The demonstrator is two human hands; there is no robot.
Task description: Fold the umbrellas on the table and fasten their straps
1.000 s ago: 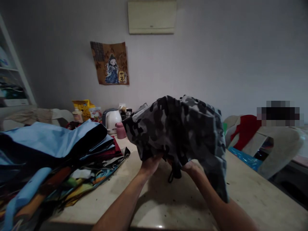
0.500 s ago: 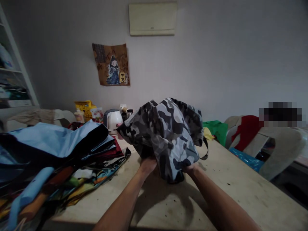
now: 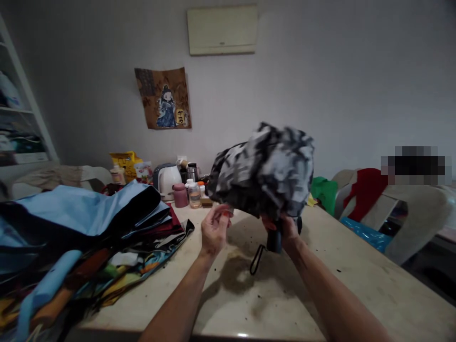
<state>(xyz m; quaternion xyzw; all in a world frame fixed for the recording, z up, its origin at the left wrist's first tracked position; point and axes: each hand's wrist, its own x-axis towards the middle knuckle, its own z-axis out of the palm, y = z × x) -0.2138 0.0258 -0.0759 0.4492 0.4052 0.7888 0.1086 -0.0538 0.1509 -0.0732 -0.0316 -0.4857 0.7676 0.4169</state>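
A partly folded umbrella [image 3: 263,171] with a grey, black and white camouflage canopy is held above the table, its cloth bunched and blurred by motion. My right hand [image 3: 290,230] is closed around the umbrella at the top of its short black handle, which points down. A black wrist loop dangles from the handle's lower end. At the lower left edge of the canopy is my left hand [image 3: 214,229], its fingers curled and thumb bent in against them. Whatever is between those fingers is too small to make out; a reddish spot shows at the thumb.
To the left, a heap of folded umbrellas [image 3: 89,209] covers the table [image 3: 309,294]. Behind stand a kettle [image 3: 168,180], a pink jar [image 3: 180,195] and several bottles. Chairs with a red cloth [image 3: 366,194] and a blue plastic bag [image 3: 366,233] are at right.
The umbrella has risen and turned, its loose canopy now bunched more compactly and its handle showing. My left hand has come out from under the cloth to its left edge.
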